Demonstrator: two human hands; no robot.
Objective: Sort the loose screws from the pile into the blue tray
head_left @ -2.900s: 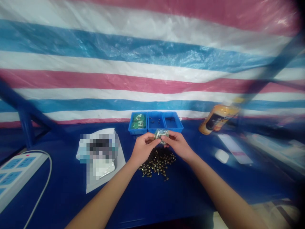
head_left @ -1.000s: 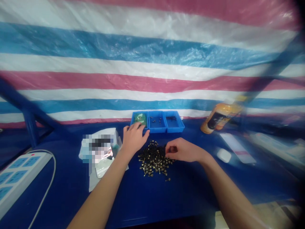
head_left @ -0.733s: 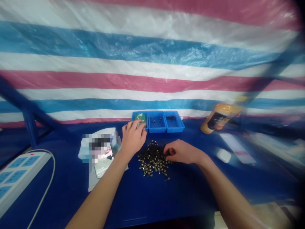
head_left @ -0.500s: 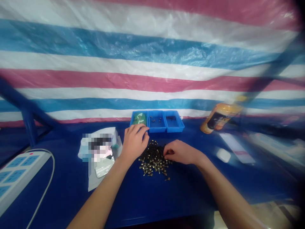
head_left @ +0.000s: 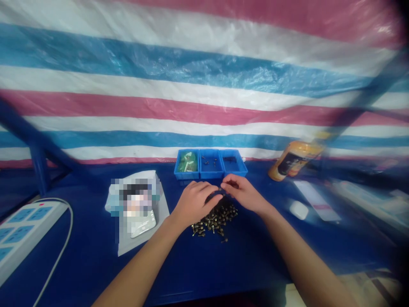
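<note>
A pile of small screws (head_left: 214,222), dark with brassy heads, lies on the blue tabletop. Above its far side, my two hands nearly meet at the fingertips. My right hand (head_left: 241,192) has its thumb and fingers pinched, and a tiny screw (head_left: 220,189) shows at their tips. From the other side my left hand (head_left: 198,199) reaches toward that screw, its fingers curved and its thumb apart from them. Behind the hands stand three joined blue bins: the left bin (head_left: 187,175) holds a green bag with pale pieces, the middle bin (head_left: 211,174) a few screws, the right bin (head_left: 236,173) dark screws.
To the left are a white power strip (head_left: 24,238) with a cable and a white plastic package (head_left: 159,230), partly pixelated. On the right lie a tilted yellow-orange bottle (head_left: 295,160), a small white case (head_left: 299,209) and a pale flat slab (head_left: 316,200). A striped sheet (head_left: 204,94) hangs behind.
My left hand has come away from the left bin, moving right and nearer. The right hand has risen from the pile with a screw, toward the bins, and the hands are now close together.
</note>
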